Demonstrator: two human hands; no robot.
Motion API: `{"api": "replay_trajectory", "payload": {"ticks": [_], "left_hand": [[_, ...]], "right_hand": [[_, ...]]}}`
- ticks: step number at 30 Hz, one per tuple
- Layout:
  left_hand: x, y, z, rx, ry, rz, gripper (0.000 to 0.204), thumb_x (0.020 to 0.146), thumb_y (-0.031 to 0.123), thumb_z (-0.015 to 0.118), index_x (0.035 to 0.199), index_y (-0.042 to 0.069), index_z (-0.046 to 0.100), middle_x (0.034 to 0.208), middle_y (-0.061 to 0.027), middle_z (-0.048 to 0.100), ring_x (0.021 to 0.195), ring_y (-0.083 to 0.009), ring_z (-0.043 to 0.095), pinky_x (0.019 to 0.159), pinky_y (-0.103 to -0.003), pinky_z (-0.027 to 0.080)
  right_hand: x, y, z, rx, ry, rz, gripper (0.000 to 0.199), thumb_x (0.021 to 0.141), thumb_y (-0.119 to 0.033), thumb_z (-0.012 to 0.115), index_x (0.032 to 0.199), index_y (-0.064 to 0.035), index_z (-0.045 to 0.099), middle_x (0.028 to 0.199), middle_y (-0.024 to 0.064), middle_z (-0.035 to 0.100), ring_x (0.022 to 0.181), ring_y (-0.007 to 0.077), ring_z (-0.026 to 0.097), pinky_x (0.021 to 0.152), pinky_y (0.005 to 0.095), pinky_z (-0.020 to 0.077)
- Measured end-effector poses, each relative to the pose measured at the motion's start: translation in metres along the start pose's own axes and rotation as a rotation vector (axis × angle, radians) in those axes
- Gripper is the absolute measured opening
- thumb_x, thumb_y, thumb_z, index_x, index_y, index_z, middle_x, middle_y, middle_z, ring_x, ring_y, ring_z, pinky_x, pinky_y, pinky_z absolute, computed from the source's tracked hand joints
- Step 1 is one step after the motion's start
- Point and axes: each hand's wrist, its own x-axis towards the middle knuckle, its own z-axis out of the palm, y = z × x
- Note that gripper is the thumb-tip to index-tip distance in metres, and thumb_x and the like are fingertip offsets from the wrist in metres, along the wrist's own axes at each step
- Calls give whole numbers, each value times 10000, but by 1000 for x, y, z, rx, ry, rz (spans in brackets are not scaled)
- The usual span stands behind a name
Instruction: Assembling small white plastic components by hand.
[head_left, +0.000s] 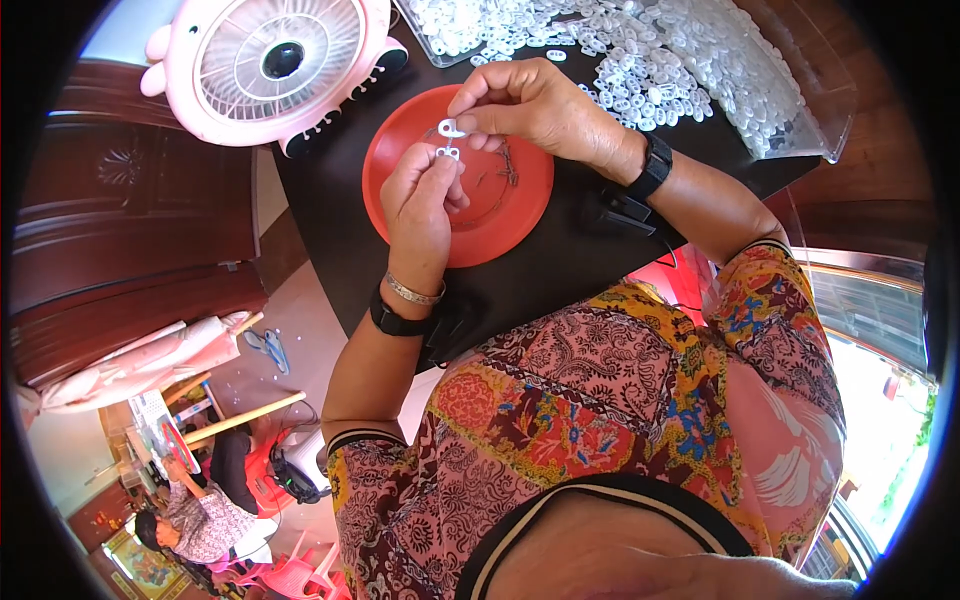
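Over a round red dish, my two hands meet, each pinching a small white plastic piece. My left hand has its thumb and fingers closed on a piece with two round holes. Just above it, my right hand grips an oval white piece with a hole between thumb and forefinger. Something thin seems to run between the two pieces, too small to make out. Inside the dish lie several thin dark metal bits, which look like small pins or screws.
Many white oval pieces are heaped at the far right of the black table, partly in a clear tray. A pink fan stands far left. At lower left, another person sits near red chairs.
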Motion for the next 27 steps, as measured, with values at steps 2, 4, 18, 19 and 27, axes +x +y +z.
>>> {"api": "replay_trajectory", "payload": {"ticks": [2, 4, 18, 19, 27], "left_hand": [[0, 0, 0, -16, 8, 1, 170, 910, 138, 485, 838, 6, 565, 678, -18, 521, 571, -103, 505, 534, -216, 396], [1, -1, 0, -21, 8, 0, 171, 910, 139, 484, 837, 7, 565, 675, -18, 520, 570, -103, 505, 533, -215, 395], [0, 1, 1, 10, 13, -39, 187, 909, 153, 486, 805, 19, 566, 657, -11, 510, 551, -93, 491, 514, -207, 376], [1, 1, 1, 12, 8, -35, 189, 911, 155, 486, 805, 19, 565, 657, -11, 509, 550, -93, 490, 513, -206, 375], [1, -2, 0, 32, 4, -29, 186, 912, 151, 482, 811, 16, 563, 662, -11, 510, 555, -92, 493, 511, -202, 372]], "right_hand": [[0, -1, -1, 9, 18, -5, 108, 887, -98, 631, 964, -25, 648, 821, 9, 661, 724, 46, 618, 644, 186, 501], [0, 1, -1, 38, -10, -15, 150, 878, -128, 645, 970, -9, 648, 832, 30, 666, 740, 74, 637, 670, 209, 527], [-1, 4, 2, -49, -2, -43, 108, 884, -97, 630, 952, -15, 647, 814, 18, 657, 722, 57, 618, 646, 196, 510], [-1, 4, 2, -86, 1, -67, 91, 890, -76, 621, 950, -11, 642, 814, 13, 652, 710, 47, 603, 638, 185, 496], [-1, 5, 5, -151, -71, -77, 100, 889, -83, 622, 959, -14, 643, 836, 8, 652, 756, 50, 603, 685, 202, 495]]}}
